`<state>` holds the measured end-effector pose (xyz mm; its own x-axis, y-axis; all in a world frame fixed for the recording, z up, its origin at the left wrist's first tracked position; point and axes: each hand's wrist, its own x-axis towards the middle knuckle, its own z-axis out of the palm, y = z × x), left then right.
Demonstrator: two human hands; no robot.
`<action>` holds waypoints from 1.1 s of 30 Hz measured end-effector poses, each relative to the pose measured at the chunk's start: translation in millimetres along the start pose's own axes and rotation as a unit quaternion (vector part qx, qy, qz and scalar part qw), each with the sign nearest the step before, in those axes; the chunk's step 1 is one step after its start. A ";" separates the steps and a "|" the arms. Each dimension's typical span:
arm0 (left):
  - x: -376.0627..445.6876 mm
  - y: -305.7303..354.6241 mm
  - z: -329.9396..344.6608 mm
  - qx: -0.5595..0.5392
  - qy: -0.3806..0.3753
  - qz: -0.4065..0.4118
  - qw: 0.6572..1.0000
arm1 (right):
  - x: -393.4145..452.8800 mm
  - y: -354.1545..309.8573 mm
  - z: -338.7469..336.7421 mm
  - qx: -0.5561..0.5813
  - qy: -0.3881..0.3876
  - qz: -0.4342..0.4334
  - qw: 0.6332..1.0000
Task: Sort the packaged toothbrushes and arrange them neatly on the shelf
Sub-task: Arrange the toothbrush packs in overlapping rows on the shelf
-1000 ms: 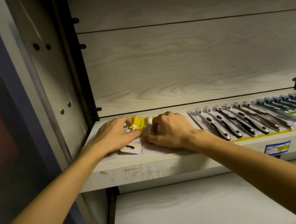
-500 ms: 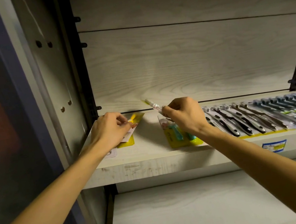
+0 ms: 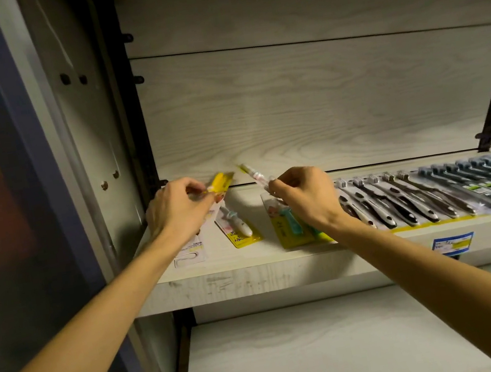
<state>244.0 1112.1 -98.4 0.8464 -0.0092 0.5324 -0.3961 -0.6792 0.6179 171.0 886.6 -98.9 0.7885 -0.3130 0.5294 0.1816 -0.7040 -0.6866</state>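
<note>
Both hands were pinched on packs: the left hand [image 3: 178, 214] gripped a yellow-topped pack [image 3: 220, 183] between thumb and fingertips, tilted up off the board, and the right hand [image 3: 305, 197] pinched a thin pack [image 3: 252, 173] seen nearly edge-on, its top end raised toward the back panel. Nearest the viewer, the front edge of the shelf [image 3: 252, 276] carried a blue price label [image 3: 453, 244]. On the board just behind it lay a white card pack [image 3: 189, 252] under the left wrist, a yellow-backed pack with a white brush [image 3: 238, 228] between the hands, and a yellow pack with teal brushes [image 3: 292, 223] partly under the right hand. To the right, a tidy overlapping row of dark-handled toothbrush packs [image 3: 432, 195] ran out of view. Farthest stood the pale wood-grain back panel [image 3: 321, 103]. To do this step well, each held pack probably wanted laying flat, matched to its like, its bottom edge level with the row's front line and overlapped at the same slant, without nudging the loose packs beneath.
</note>
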 end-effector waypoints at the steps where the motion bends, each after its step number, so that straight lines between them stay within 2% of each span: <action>1: -0.5 -3.6 -1.5 0.056 -0.001 0.015 0.998 | -1.3 -1.1 1.6 -0.026 -0.009 -0.010 1.000; 3: -2.3 -10.8 -1.7 0.121 -0.029 0.033 0.992 | -3.9 -2.6 6.7 -0.087 -0.022 -0.042 0.995; 7: -3.9 -16.1 0.6 0.156 -0.044 0.049 0.986 | -6.8 -7.1 18.8 -0.219 -0.060 -0.109 0.968; 12: -5.5 -18.1 -0.1 0.175 -0.029 0.052 0.983 | -7.2 -7.4 29.2 -0.273 -0.099 -0.118 0.950; 16: -4.5 -20.7 -2.4 0.180 -0.057 0.043 0.981 | -8.6 -8.6 35.5 -0.272 -0.139 -0.128 0.943; 19: -4.8 -19.3 -0.8 0.199 -0.072 0.066 0.975 | -6.1 -9.4 33.2 -0.264 -0.135 -0.107 0.949; 25: 6.1 0.4 0.2 0.206 -0.077 0.083 0.972 | 6.8 -18.0 8.8 -0.149 -0.113 -0.044 0.981; 30: 30.3 25.9 9.9 0.209 -0.195 0.059 0.957 | 30.4 -19.1 -30.2 -0.155 -0.168 -0.050 0.972; 33: 34.5 23.6 21.4 0.228 -0.238 0.048 0.943 | 37.5 -13.5 -50.1 -0.182 -0.197 -0.071 0.961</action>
<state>271.5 1080.0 -77.8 0.9209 -0.3421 0.1868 -0.3776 -0.9020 0.2093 168.7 852.5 -44.8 0.9450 0.0181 0.3265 0.1433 -0.9204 -0.3637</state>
